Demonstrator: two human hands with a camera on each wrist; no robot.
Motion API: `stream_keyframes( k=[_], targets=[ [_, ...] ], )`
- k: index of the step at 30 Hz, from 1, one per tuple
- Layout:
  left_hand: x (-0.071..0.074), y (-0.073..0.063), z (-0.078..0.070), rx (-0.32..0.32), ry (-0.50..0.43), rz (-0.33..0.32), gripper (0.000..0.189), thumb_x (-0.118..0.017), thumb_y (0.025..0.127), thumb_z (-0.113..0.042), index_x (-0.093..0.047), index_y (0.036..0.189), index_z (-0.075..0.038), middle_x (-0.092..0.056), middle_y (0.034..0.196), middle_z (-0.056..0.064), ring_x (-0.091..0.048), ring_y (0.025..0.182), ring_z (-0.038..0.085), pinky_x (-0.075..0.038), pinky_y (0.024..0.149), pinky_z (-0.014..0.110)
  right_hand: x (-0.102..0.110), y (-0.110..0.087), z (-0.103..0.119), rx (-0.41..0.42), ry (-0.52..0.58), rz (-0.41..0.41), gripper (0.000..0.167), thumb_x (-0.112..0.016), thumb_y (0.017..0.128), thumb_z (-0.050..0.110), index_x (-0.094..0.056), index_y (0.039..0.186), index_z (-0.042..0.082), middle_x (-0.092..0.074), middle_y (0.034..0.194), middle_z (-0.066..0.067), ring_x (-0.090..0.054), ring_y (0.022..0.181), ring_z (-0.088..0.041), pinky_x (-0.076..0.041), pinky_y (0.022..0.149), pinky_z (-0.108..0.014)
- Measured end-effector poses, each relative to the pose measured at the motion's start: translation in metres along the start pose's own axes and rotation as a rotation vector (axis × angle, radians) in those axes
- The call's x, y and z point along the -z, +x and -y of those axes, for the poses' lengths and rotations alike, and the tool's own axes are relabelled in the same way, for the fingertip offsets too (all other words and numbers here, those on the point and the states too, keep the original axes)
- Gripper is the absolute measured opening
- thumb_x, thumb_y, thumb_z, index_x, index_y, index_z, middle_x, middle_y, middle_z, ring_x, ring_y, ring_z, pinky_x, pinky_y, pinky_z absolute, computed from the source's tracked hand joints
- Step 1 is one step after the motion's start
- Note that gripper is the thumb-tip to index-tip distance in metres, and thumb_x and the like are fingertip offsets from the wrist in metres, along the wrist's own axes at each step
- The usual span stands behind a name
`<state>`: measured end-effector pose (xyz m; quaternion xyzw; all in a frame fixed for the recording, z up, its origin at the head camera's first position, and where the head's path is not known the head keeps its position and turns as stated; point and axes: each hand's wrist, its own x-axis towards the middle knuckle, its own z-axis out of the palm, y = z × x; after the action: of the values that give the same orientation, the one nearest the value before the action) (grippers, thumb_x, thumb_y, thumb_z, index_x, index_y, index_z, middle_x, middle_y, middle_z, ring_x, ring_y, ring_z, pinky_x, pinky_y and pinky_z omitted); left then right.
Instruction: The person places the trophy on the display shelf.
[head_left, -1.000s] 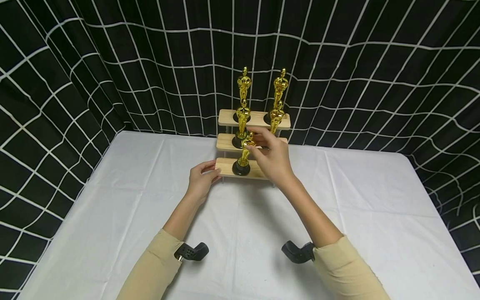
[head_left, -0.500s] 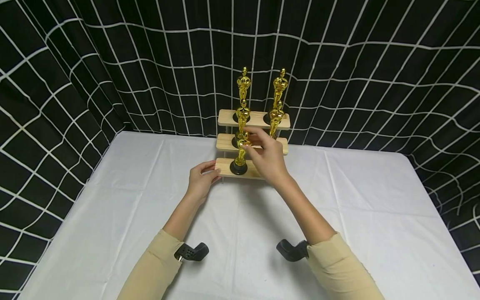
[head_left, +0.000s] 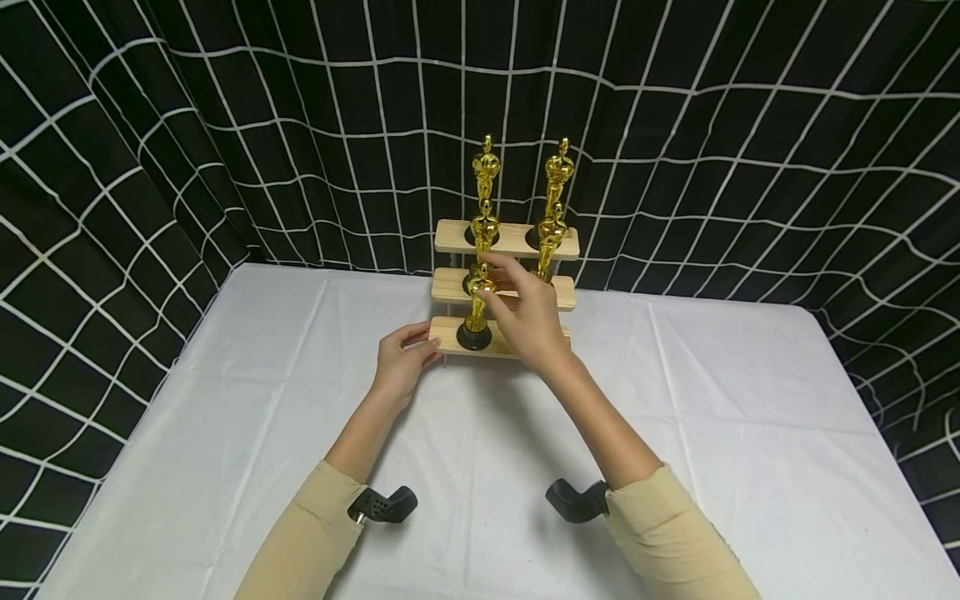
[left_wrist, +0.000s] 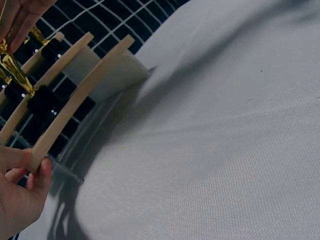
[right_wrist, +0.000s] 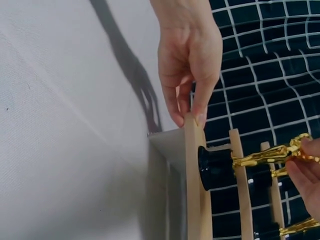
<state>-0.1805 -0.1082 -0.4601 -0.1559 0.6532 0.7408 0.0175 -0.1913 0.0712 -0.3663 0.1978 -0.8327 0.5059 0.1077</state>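
Observation:
My right hand (head_left: 530,319) pinches the upper part of a gold statuette (right_wrist: 260,159) with a round black base. That statuette stands upright on the left part of the lowest step of a three-step wooden stand (head_left: 517,342). With thumb and fingers, my left hand (head_left: 401,360) grips the left end of the same lowest step, as the left wrist view also shows at the wooden board (left_wrist: 75,102). Behind the right hand, a second gold statuette (head_left: 485,225) and a third one (head_left: 551,237) stand on the middle step, partly hidden by the fingers.
On the top step stand two more gold statuettes, one left (head_left: 487,171) and one right (head_left: 558,175). The stand rests on a white cloth-covered table (head_left: 300,417). A black curtain with a white grid (head_left: 337,125) hangs close behind it.
My right hand has slid the lowest-step statuette a short way left along the board. The left hand has kept its grip on the step's end.

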Motion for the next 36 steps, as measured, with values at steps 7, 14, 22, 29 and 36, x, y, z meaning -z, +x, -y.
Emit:
stream_keyframes(
  k=[7, 14, 22, 29, 36],
  targets=[
    [0.003, 0.0, -0.002, 0.015, -0.017, 0.004, 0.042, -0.064, 0.098, 0.012, -0.06, 0.14, 0.01, -0.056, 0.128, 0.023, -0.065, 0.094, 0.016, -0.065, 0.086, 0.016, -0.001, -0.001, -0.001, 0.019, 0.005, 0.0, 0.051, -0.07, 0.099, -0.004, -0.057, 0.147, 0.003, -0.067, 0.133, -0.022, -0.068, 0.12, -0.037, -0.065, 0.101, -0.04],
    [0.007, 0.001, -0.004, 0.023, -0.017, -0.008, 0.043, -0.064, 0.098, 0.013, -0.059, 0.14, 0.01, -0.055, 0.128, 0.022, -0.064, 0.094, 0.016, -0.065, 0.086, 0.016, -0.005, 0.003, -0.002, 0.017, 0.043, 0.002, 0.049, -0.07, 0.099, -0.005, -0.058, 0.146, 0.002, -0.066, 0.137, -0.022, -0.068, 0.121, -0.038, -0.065, 0.102, -0.041],
    [0.006, 0.001, -0.005, 0.028, -0.01, -0.003, 0.043, -0.064, 0.098, 0.013, -0.059, 0.141, 0.01, -0.055, 0.127, 0.022, -0.064, 0.095, 0.017, -0.065, 0.086, 0.016, -0.005, 0.005, -0.006, -0.011, 0.087, 0.008, 0.045, -0.068, 0.1, -0.004, -0.059, 0.144, 0.001, -0.066, 0.136, -0.023, -0.066, 0.123, -0.038, -0.064, 0.104, -0.042],
    [0.007, -0.001, -0.005, 0.008, 0.043, -0.003, 0.042, -0.065, 0.098, 0.011, -0.06, 0.14, 0.01, -0.057, 0.127, 0.022, -0.064, 0.096, 0.018, -0.065, 0.087, 0.016, 0.0, -0.001, -0.01, -0.007, 0.085, 0.047, 0.051, -0.07, 0.1, -0.001, -0.056, 0.148, 0.003, -0.065, 0.138, -0.022, -0.065, 0.127, -0.036, -0.062, 0.108, -0.04],
    [0.015, -0.005, -0.004, -0.138, 0.3, 0.005, 0.037, -0.064, 0.104, -0.004, -0.063, 0.14, 0.006, -0.063, 0.129, 0.022, -0.069, 0.1, 0.025, -0.068, 0.091, 0.03, 0.016, -0.015, -0.02, -0.018, 0.048, 0.018, 0.048, -0.07, 0.101, 0.001, -0.057, 0.147, 0.001, -0.068, 0.133, -0.023, -0.066, 0.126, -0.036, -0.062, 0.108, -0.043]
  ],
)
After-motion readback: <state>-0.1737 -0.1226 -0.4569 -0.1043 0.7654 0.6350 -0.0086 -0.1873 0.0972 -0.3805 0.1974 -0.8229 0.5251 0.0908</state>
